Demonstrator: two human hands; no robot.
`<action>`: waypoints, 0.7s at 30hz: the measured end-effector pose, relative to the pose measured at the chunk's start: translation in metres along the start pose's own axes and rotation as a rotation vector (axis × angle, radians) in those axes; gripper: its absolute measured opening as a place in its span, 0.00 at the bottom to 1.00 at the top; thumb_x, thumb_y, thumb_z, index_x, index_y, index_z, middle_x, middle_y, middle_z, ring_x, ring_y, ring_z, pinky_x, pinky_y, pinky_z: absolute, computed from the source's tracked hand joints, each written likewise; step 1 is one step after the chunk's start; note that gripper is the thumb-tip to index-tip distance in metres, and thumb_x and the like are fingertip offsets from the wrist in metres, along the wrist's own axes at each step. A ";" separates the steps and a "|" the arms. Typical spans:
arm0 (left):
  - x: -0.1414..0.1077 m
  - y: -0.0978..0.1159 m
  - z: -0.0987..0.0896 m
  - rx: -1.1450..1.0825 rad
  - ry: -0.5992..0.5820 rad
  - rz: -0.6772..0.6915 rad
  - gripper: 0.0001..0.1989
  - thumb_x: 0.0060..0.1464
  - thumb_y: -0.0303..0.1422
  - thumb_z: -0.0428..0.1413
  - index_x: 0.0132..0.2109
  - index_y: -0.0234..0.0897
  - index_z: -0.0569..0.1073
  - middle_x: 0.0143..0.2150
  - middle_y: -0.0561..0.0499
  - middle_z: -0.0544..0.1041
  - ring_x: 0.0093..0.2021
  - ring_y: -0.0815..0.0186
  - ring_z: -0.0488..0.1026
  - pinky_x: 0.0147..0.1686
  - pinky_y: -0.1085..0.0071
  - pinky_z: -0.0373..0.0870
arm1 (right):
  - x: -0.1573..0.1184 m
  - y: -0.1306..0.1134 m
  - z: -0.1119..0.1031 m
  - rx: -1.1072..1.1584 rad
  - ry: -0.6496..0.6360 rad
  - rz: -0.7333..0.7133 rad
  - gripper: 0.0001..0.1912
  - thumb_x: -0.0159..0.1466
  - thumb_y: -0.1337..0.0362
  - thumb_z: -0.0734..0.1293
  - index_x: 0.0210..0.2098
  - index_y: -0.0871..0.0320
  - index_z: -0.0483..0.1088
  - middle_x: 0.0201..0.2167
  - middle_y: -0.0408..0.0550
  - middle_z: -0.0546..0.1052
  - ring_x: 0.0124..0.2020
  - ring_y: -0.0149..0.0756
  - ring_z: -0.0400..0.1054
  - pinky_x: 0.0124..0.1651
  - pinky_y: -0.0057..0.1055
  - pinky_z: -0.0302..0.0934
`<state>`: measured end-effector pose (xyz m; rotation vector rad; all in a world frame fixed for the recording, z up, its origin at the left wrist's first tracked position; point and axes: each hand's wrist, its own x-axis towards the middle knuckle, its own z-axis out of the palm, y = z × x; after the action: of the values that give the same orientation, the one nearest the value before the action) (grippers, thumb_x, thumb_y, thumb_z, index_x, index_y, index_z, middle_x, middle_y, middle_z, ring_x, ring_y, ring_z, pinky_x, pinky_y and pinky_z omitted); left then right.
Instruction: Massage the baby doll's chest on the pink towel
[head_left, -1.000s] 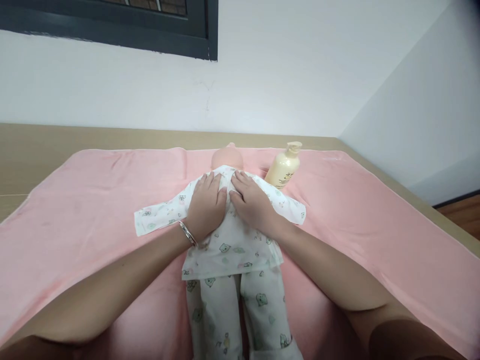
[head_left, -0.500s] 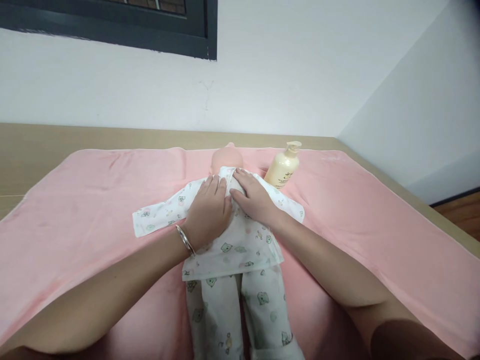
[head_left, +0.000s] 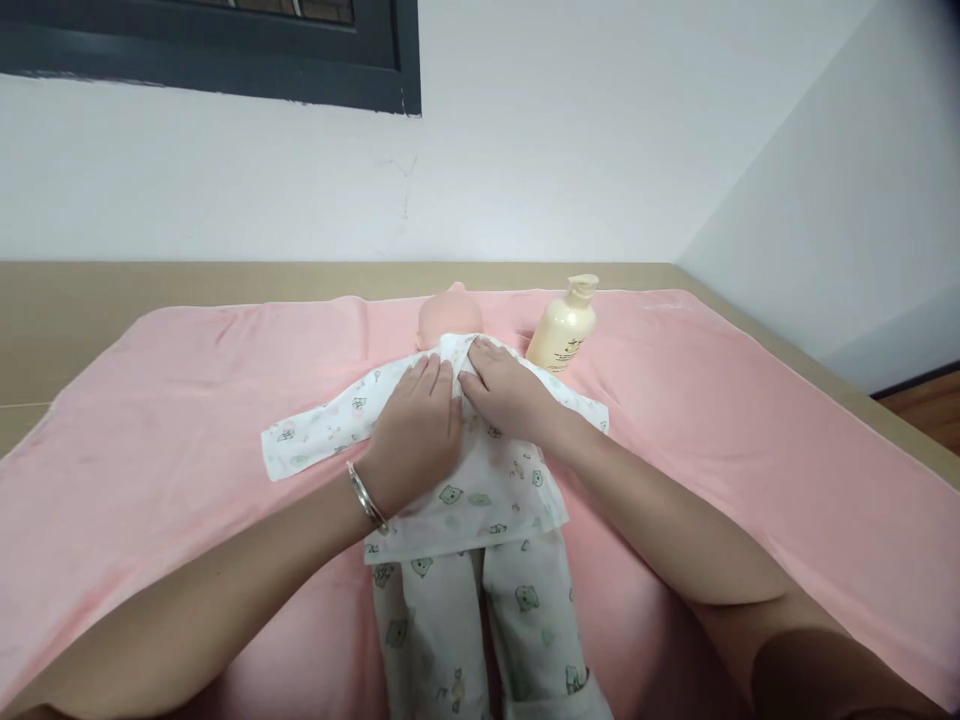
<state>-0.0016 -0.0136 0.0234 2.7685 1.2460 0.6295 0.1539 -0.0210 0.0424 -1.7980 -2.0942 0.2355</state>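
A baby doll lies on a pink blanket, its bare head [head_left: 450, 318] at the far end. It wears a white printed top [head_left: 465, 505] and matching trousers [head_left: 442, 620]. My left hand [head_left: 420, 425] lies flat on the left side of the chest, fingers stretched out towards the head; a silver bangle [head_left: 365, 497] circles that wrist. On the right side of the chest, my right hand [head_left: 506, 392] rests with its fingers extended and thumb pointing inward. Both palms are hidden against the cloth. The left sleeve [head_left: 315, 437] is spread out sideways.
A cream pump bottle [head_left: 562, 330] stands to the right of the doll's head. The pink blanket [head_left: 735, 430] covers most of the wooden surface [head_left: 75, 310]. Behind are a white wall [head_left: 555, 140] and a dark window frame [head_left: 337, 85].
The camera view has shifted slightly. My hands stay on the doll's chest, with the right fingertips now sunk a little more into the top near the collar.
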 end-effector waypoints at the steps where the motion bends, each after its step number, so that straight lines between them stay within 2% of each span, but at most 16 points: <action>1: 0.001 -0.002 0.000 -0.009 -0.012 0.006 0.27 0.65 0.33 0.36 0.63 0.18 0.62 0.66 0.30 0.63 0.69 0.49 0.58 0.68 0.51 0.56 | -0.002 -0.002 0.001 -0.010 0.015 0.002 0.22 0.70 0.64 0.53 0.56 0.70 0.66 0.61 0.64 0.69 0.65 0.50 0.59 0.67 0.46 0.54; 5: 0.016 -0.019 -0.001 -0.115 -0.068 -0.029 0.25 0.65 0.35 0.38 0.61 0.27 0.65 0.65 0.37 0.67 0.67 0.52 0.61 0.67 0.52 0.59 | -0.017 -0.015 0.000 -0.062 0.062 -0.052 0.21 0.69 0.67 0.51 0.53 0.70 0.68 0.56 0.64 0.74 0.60 0.49 0.65 0.64 0.46 0.58; 8: 0.022 -0.026 0.003 -0.163 -0.051 -0.074 0.24 0.65 0.37 0.40 0.62 0.31 0.64 0.65 0.40 0.67 0.67 0.52 0.61 0.67 0.50 0.58 | -0.017 -0.015 0.001 -0.048 0.025 -0.087 0.25 0.70 0.67 0.50 0.60 0.74 0.63 0.62 0.66 0.68 0.66 0.49 0.59 0.69 0.45 0.53; 10: 0.020 -0.024 0.007 -0.163 -0.027 -0.089 0.26 0.65 0.37 0.39 0.64 0.30 0.62 0.67 0.39 0.64 0.68 0.52 0.59 0.68 0.49 0.55 | -0.010 -0.009 0.005 -0.006 -0.011 -0.042 0.29 0.70 0.65 0.50 0.66 0.76 0.55 0.68 0.66 0.59 0.70 0.49 0.50 0.71 0.45 0.47; 12: 0.016 -0.020 0.010 -0.156 -0.014 -0.107 0.27 0.66 0.37 0.38 0.66 0.28 0.60 0.69 0.37 0.62 0.70 0.53 0.57 0.69 0.49 0.52 | -0.002 -0.001 0.010 0.022 -0.020 0.004 0.32 0.69 0.63 0.51 0.67 0.77 0.50 0.70 0.66 0.54 0.72 0.50 0.46 0.73 0.46 0.44; 17: 0.009 -0.013 0.012 -0.145 -0.015 -0.118 0.28 0.66 0.37 0.36 0.66 0.26 0.59 0.69 0.37 0.61 0.70 0.53 0.55 0.70 0.49 0.50 | 0.006 0.007 0.017 0.012 0.051 -0.005 0.33 0.68 0.62 0.51 0.67 0.78 0.52 0.69 0.67 0.56 0.71 0.50 0.48 0.72 0.48 0.44; 21: 0.011 -0.015 0.011 -0.160 -0.029 -0.155 0.29 0.65 0.37 0.36 0.67 0.25 0.59 0.70 0.37 0.59 0.72 0.52 0.52 0.70 0.50 0.49 | 0.003 0.006 0.012 -0.022 0.007 -0.022 0.33 0.69 0.61 0.52 0.67 0.79 0.51 0.69 0.67 0.55 0.72 0.49 0.47 0.72 0.46 0.44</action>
<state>-0.0014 0.0059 0.0144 2.5147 1.3258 0.6439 0.1546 -0.0157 0.0293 -1.7846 -2.1182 0.2005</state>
